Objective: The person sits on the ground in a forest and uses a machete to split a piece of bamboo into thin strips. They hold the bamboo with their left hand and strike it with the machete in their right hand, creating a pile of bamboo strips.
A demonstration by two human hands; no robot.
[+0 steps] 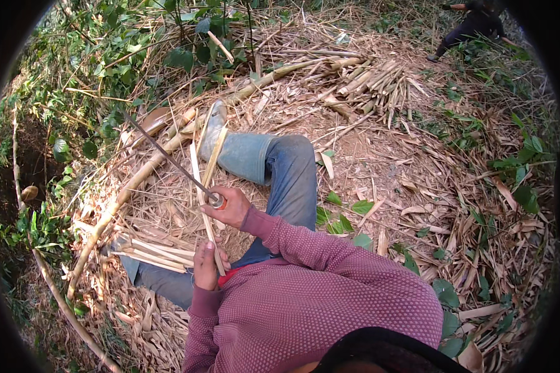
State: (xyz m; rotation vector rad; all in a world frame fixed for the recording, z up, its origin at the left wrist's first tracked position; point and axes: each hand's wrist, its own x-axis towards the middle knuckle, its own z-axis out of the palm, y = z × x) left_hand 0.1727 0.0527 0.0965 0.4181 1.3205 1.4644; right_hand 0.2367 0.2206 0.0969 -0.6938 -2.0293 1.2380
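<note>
My right hand (pixel 229 207) is closed round the handle of a long, narrow-bladed knife (pixel 171 160), whose dark blade points up and to the left. Below it, my left hand (pixel 206 264) grips the near end of a thin, pale bamboo strip (pixel 209 231). The strip runs up past the knife handle toward my boot. Beside it, a wider split bamboo piece (pixel 215 152) leans against the boot (pixel 242 155). Several pale split strips (pixel 158 253) lie across my other lower leg.
A long bamboo pole (pixel 127 189) lies on the ground beyond my legs. Farther off sits a pile of split bamboo (pixel 379 84). Dry shavings (pixel 410 186) cover the ground, with leafy plants (pixel 130 46) at the left. Another person (pixel 476 28) in dark clothes is at the far right.
</note>
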